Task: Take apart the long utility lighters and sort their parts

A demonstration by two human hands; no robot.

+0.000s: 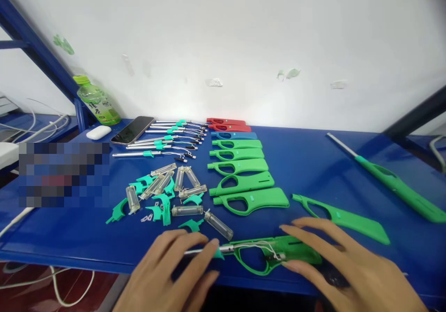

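Observation:
At the table's front edge lies an open green lighter casing half (292, 246), its inside facing up. White wires (259, 244) run through it to a small black-and-white part by the trigger opening. A metal lighter tube (228, 248) with a teal collar enters its left end. My left hand (170, 270) is closed around the tube, fingers curled and partly hiding it. My right hand (351, 265) grips the casing's handle end, with its thumb beside the small black part and fingertips on the upper edge. Just above lies a clear fuel tank (219, 224).
Clear tanks and teal triggers (162, 205) lie piled left of centre. Behind them are wired metal tubes (149, 154), a phone (134, 129) and a bottle (95, 100). Several casing halves (258, 198) form a column; another half (358, 221) and an assembled lighter (393, 182) lie right.

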